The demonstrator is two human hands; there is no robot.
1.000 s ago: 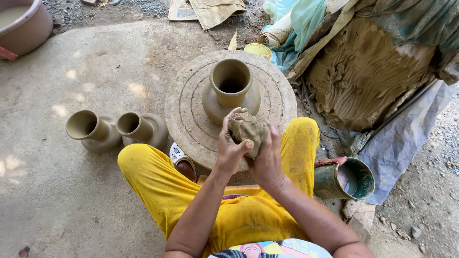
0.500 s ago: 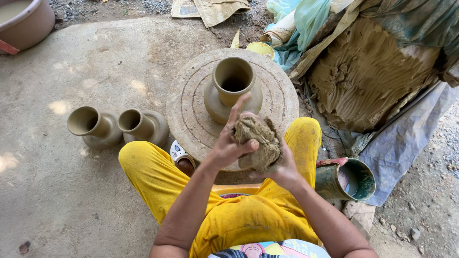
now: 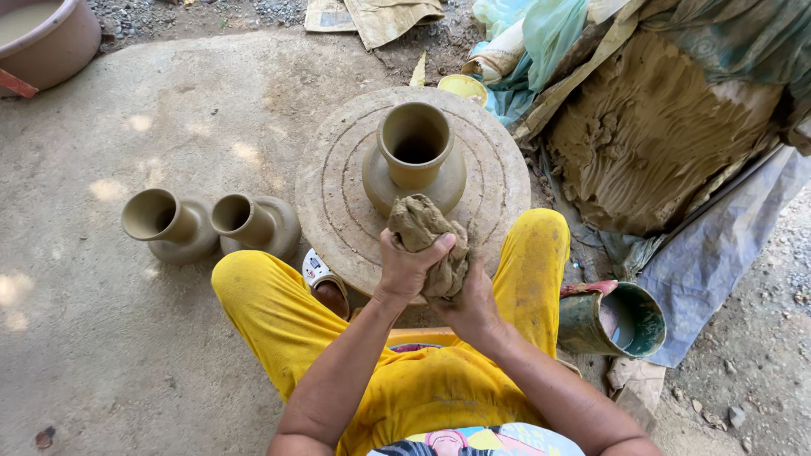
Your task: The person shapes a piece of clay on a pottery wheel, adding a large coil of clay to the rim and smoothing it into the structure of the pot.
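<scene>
A lump of wet brown clay [image 3: 425,228] is squeezed between both hands just above the near edge of the round potter's wheel [image 3: 338,203]. My left hand [image 3: 407,268] wraps its left side with the thumb over the top. From below and to the right, my right hand [image 3: 473,304] cups it. A freshly formed clay vase [image 3: 415,152] stands upright at the centre of the wheel, just beyond the lump. I sit with yellow-trousered legs on either side of the wheel.
Two finished clay vases [image 3: 169,224] [image 3: 253,224] stand on the concrete at the left. A green bucket [image 3: 621,319] sits by my right knee. A big clay mound [image 3: 659,127] under plastic sheets fills the right. A pink basin [image 3: 46,38] is at the far left corner.
The clay lump has been turned and pressed from a rounder ball into a taller, folded shape. My left hand has closed over it from an open-fingered pose.
</scene>
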